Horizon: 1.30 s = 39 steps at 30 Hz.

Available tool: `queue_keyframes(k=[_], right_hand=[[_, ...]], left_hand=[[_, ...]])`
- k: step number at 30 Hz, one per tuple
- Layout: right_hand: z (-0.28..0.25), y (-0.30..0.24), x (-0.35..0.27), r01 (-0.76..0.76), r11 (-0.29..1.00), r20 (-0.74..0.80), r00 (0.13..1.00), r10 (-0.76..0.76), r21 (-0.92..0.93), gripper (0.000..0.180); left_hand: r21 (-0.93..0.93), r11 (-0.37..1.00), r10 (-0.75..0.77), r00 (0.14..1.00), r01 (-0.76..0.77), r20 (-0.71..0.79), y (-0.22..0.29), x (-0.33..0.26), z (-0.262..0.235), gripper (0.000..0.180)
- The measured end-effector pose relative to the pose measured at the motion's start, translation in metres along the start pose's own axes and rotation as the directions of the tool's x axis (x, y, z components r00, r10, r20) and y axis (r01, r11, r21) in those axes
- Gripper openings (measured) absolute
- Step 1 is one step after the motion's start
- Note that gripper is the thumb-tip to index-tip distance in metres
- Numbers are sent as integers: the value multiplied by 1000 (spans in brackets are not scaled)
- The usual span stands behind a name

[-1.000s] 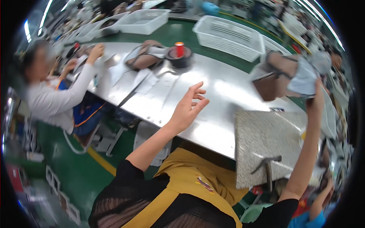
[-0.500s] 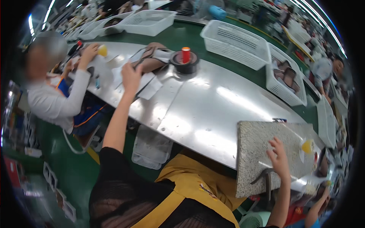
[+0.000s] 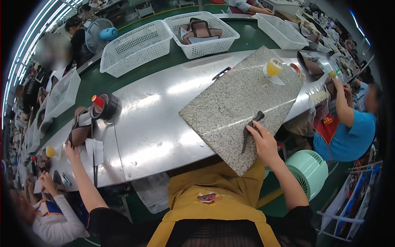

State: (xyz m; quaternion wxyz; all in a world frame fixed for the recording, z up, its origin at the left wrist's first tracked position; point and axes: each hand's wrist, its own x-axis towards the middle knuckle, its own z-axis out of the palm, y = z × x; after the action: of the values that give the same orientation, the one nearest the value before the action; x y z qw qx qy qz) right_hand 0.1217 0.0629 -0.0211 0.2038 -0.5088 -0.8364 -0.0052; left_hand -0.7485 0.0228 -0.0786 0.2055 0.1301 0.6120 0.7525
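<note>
At the far left of the metal table, my left hand (image 3: pixel 72 151) is stretched out with its fingers closed on the near edge of a brown shoe upper piece (image 3: pixel 80 135). White paper-like sheets (image 3: pixel 95 151) lie beside it. My right hand (image 3: pixel 264 143) is over the speckled stone slab (image 3: pixel 222 107), with its fingers curled round a dark hammer (image 3: pixel 248 133). The hammer's curved head shows, while the palm hides most of its handle.
Beyond the upper piece stands a black round holder (image 3: pixel 108 108) with an orange-red spool (image 3: pixel 97 101). A yellow glue pot (image 3: pixel 273 68) and a cutter (image 3: pixel 222 73) lie near the slab's far side. White baskets (image 3: pixel 135 49) line the back. Co-workers sit at both sides; a green fan (image 3: pixel 306 173) stands right.
My view has turned to the right. My right hand, earlier raised and open above the slab, has come down onto the hammer. The left hand has moved from the sheets to the brown upper piece.
</note>
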Motion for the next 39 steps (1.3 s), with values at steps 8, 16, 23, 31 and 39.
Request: queue_keyframes(k=[8, 16, 23, 31, 39], right_hand=[[7, 74, 27, -32, 985, -77, 997, 19, -167, 51], [-11, 39, 63, -102, 961, -136, 981, 141, 258, 32], [-14, 15, 44, -319, 472, 146, 918, 368, 822, 33], [-42, 62, 24, -391, 537, 164, 892, 421, 748, 39], [-71, 159, 126, -287, 927, -150, 933, 328, 241, 50]], left_hand=[[338, 763, 583, 812, -551, 6, 142, -85, 94, 42], [-177, 856, 448, 524, -487, 724, 177, -266, 251, 42], [421, 856, -478, -148, -300, 866, -4, -402, 416, 28], [221, 748, -530, -361, -626, 767, -30, -414, 502, 35], [-319, 432, -178, -427, -843, 886, -26, -476, 589, 36]])
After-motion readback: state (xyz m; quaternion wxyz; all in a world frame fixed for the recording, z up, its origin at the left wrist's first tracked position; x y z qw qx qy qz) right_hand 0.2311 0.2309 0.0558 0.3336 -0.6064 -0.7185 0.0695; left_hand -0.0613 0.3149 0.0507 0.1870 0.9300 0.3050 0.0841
